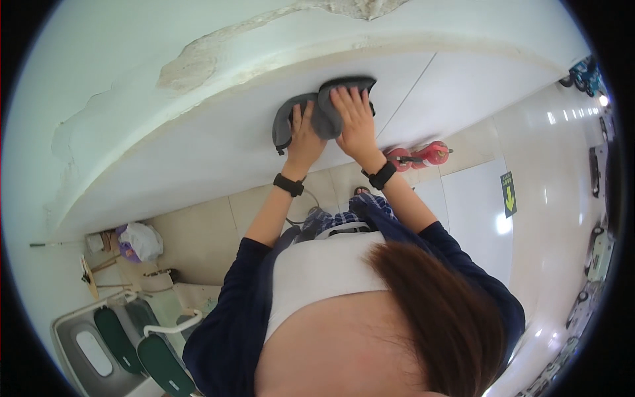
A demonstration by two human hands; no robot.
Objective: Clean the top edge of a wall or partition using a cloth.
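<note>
A dark grey padded piece, curved like a neck pillow with black edging, lies against the white surface ahead of me. My left hand rests on its left lobe, fingers stretched out. Over the right lobe my right hand lies flat, with its fingers extended toward the far edge. The two hands are close together but apart. Each wrist has a black band around it. The underside of the grey piece is hidden.
Two red fire extinguishers stand right of my forearms. A green arrow sign is farther right, with rows of vehicles beyond. White bag and green-backed chairs are at left. Peeling wall rises above.
</note>
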